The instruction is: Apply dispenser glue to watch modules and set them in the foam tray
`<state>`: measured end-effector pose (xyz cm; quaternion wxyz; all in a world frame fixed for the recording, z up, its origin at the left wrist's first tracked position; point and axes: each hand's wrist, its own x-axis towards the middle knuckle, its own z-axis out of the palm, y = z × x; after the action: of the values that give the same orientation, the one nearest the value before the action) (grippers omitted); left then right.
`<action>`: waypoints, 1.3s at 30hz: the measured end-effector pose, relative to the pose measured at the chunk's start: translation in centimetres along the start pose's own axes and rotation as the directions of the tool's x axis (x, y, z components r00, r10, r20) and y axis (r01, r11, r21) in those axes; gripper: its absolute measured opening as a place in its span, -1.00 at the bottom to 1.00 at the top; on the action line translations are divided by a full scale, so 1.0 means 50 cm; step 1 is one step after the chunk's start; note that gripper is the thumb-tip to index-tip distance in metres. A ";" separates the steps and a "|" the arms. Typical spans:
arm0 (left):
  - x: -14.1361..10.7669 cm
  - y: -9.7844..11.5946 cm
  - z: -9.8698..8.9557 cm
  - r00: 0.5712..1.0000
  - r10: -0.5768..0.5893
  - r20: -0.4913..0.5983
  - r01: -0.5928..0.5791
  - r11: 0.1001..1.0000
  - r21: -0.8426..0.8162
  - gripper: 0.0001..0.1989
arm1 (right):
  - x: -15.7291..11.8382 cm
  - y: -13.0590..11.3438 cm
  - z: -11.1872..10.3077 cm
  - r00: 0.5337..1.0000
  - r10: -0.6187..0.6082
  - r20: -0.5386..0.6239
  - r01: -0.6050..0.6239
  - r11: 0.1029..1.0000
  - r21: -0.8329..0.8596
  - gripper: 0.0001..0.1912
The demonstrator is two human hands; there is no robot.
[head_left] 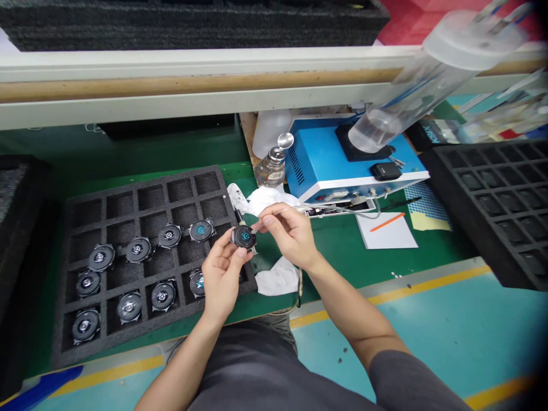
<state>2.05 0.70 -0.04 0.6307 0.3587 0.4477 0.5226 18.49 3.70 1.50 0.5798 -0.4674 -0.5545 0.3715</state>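
Near the tray's right edge, my left hand (222,274) is closed around a round black watch case (245,236) with a blue-green pattern on its face. From the right, my right hand (295,234) pinches a slim dispensing pen, whose tip meets or nearly meets the case's edge. A thin clear tube (338,207) runs from this hand to the blue machine (325,154). On my left, a black foam tray (122,185) holds several watch cases, some in its pockets and others across the dividers. One case (197,283) is partly covered by my left hand.
Behind my hands are white cloths (276,200) and a glass bottle (272,168) with a metal lid. A clear cylinder (402,85) stands on the machine. White paper (387,233) with an orange stick (387,222) and another black foam tray (492,228) lie right.
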 end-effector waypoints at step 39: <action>-0.001 -0.002 -0.002 1.000 0.013 0.016 -0.013 1.000 -0.016 -0.56 | 0.000 0.005 -0.001 1.000 -0.019 0.006 0.019 1.000 0.011 -0.81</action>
<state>1.99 0.65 -0.18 0.6338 0.3605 0.4361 0.5273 18.55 3.77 1.29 0.5842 -0.4578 -0.5584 0.3705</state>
